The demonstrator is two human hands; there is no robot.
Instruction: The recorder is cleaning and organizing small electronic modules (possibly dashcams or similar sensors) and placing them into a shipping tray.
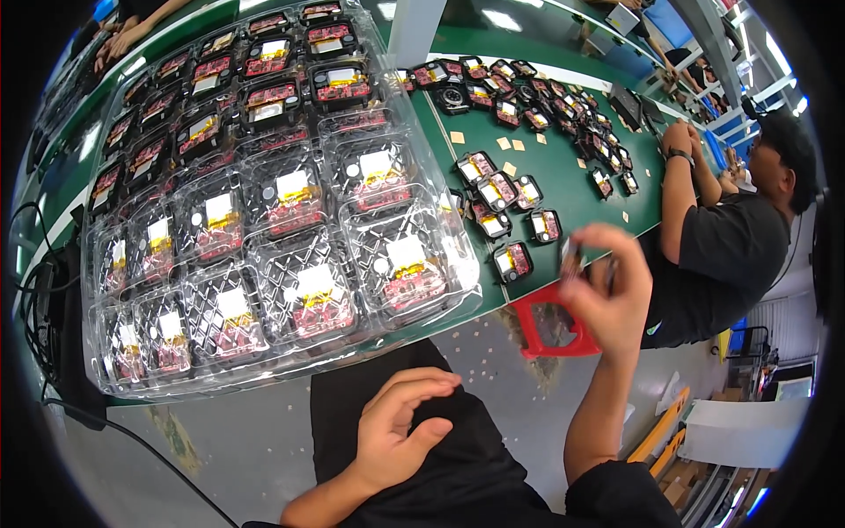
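A small module [570, 257] is pinched in the right hand [607, 295] at 3 o'clock; the left hand [400, 431] hangs released; the clear tray [264, 220] at 10 o'clock appears filled, while loose modules [502, 198] remain at 1 o'clock.

Bright, even overhead light fills the scene, and long ceiling lamps mirror as white streaks on the glossy green worktable [563, 167]. Sharp glare dots the clear plastic blister trays [264, 229], washing out parts of their lids. Shadows are soft and faint. The raised right hand [607, 290] is smeared by motion blur; the left hand [400, 431] is sharper. Fisheye distortion bends the table's edges, and the corners fall to black.
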